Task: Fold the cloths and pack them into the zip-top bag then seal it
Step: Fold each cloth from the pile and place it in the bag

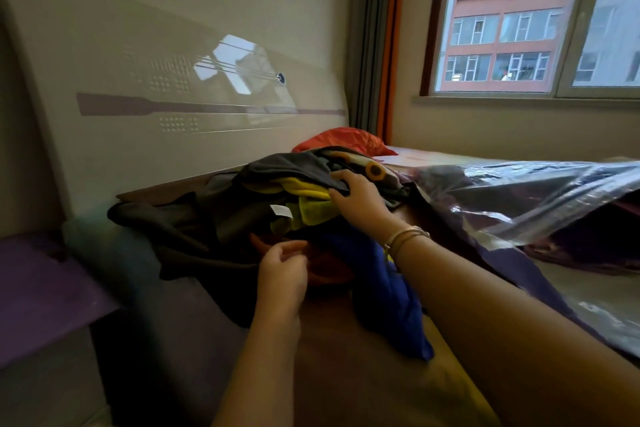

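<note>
A heap of unfolded cloths (277, 204) is lying on the bed (363, 374) near the pale glossy headboard (173, 80), at about 12 o'clock from the person. A dark grey cloth (180, 229) is sprawling toward 9 o'clock, a yellow-green cloth (304, 201) is showing in the middle of the heap, and a deep blue cloth (391, 288) is trailing down toward 6 o'clock. A cloth with a sunflower print (370, 166) is sitting at the top of the heap.

The right hand (356, 198) is reaching in from 4 o'clock, gold bangles (405, 236) on its wrist, and its grip is closing on the dark fabric at the top of the heap, fingers curled round the edge. The left hand (282, 270) is hovering at the near side of the heap, its fingers loosely curled; whether they are pinching any fabric I cannot tell.

The large clear plastic zip-top bag (519, 198) is lying crumpled on the bed at 2 o'clock, just beside the heap. An orange-red cushion (341, 140) is resting behind the heap, under the window (519, 21).
</note>
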Demonstrator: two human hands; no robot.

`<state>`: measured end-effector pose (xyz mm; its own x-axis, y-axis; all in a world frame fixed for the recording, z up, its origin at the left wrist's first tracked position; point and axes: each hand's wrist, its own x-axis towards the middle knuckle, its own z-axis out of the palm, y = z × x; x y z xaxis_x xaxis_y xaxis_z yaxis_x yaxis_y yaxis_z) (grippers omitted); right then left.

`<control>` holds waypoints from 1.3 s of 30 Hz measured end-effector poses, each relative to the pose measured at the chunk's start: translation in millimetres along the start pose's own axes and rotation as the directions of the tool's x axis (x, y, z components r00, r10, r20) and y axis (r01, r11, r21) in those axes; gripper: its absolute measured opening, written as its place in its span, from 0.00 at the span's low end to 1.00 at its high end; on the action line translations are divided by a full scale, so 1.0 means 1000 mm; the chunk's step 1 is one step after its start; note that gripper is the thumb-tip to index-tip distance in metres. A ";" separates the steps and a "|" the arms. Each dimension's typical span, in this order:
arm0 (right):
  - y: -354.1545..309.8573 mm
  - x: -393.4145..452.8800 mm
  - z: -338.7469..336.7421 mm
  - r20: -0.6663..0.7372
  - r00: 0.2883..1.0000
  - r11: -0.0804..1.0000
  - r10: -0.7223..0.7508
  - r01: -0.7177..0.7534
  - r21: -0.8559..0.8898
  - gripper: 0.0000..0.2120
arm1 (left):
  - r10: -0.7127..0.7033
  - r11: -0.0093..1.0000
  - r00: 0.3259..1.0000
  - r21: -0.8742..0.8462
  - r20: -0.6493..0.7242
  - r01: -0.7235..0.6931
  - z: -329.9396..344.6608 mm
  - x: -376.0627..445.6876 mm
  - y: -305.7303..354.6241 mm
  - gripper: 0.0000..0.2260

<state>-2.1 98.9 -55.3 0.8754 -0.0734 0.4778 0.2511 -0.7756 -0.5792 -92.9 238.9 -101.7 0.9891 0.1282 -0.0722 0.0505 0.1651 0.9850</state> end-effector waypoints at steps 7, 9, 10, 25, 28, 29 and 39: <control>-0.023 0.067 0.045 0.067 0.997 0.980 -0.040 0.052 -0.192 0.22 | -0.120 0.983 0.990 -0.147 -0.072 0.108 -0.015 0.042 0.002 0.13; -0.030 0.070 0.054 0.009 1.000 0.976 -0.020 0.022 -0.218 0.14 | -0.073 0.989 0.996 -0.135 -0.053 0.065 -0.006 0.041 -0.002 0.14; -0.033 0.068 0.054 -0.039 0.999 0.983 -0.020 0.013 -0.184 0.12 | -0.044 0.994 0.998 -0.105 -0.039 0.040 0.002 0.038 -0.009 0.15; -0.034 -0.098 -0.139 -0.393 0.913 0.989 -0.108 0.140 0.054 0.04 | 0.406 0.908 0.913 0.094 0.039 -0.408 0.041 -0.057 0.037 0.40; -0.036 -0.146 -0.178 -0.393 0.919 0.995 -0.037 0.071 0.071 0.03 | 0.487 0.858 0.861 0.101 0.150 -0.503 0.046 -0.090 0.043 0.09; -0.036 -0.161 -0.190 -0.385 0.923 0.995 -0.006 0.044 0.089 0.03 | 0.489 0.856 0.855 0.093 0.174 -0.509 0.047 -0.103 0.045 0.03; 0.016 -0.278 -0.251 -0.330 0.903 0.950 0.274 -0.200 0.240 0.07 | 0.429 0.746 0.760 0.283 0.489 -0.603 0.076 -0.184 0.024 0.06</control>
<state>-345.2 -50.2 -32.1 0.7231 -0.4855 0.4913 0.1625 -0.5717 -0.8042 -263.6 144.9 -52.7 0.8406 -0.3095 0.4446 -0.5200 -0.2310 0.8223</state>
